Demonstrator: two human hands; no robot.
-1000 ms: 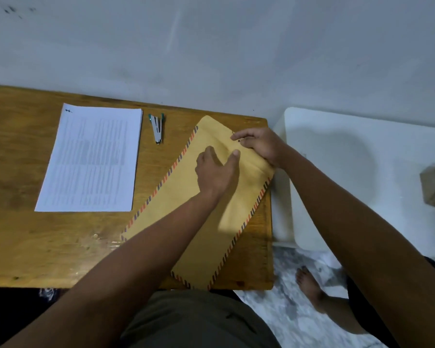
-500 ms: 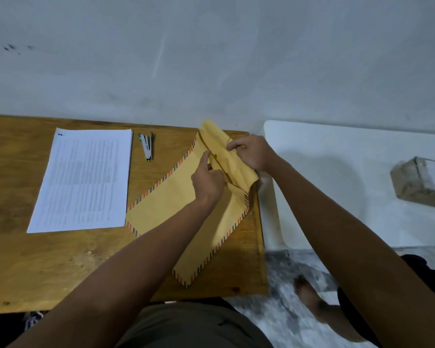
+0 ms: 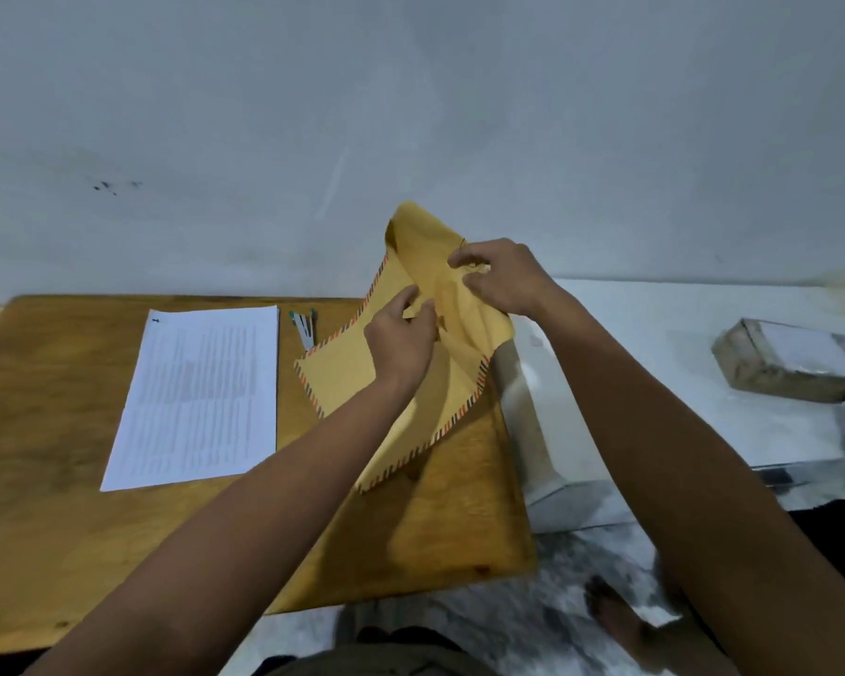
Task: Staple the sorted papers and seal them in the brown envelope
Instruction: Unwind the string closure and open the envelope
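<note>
Behind the brown wooden table (image 3: pixel 59 480) stands a plain grey-white wall (image 3: pixel 411 90), and a white low surface (image 3: pixel 654 344) lies past the table's right edge.

Both hands lift the far end of the brown paper envelope with the striped red-and-dark border (image 3: pixel 342 368) above the table's far right corner, while its near end hangs down toward the wood. The left hand (image 3: pixel 401 341) has its fingers curled and pinches the paper near the opening. The right hand (image 3: pixel 501 278) also pinches the upper part with bent fingers. I judge they hold it so to open the mouth or flap, ready for the papers.

Near the far edge, left of the envelope, the white printed sheets of paper (image 3: pixel 201 397) lie flat, apart from it, not yet inside. A dark staple-like mark shows at their top left corner. Their text is too small to read. Between the sheets and the envelope rests the small white-and-green stapler (image 3: pixel 303 329). No brand is legible anywhere.
</note>
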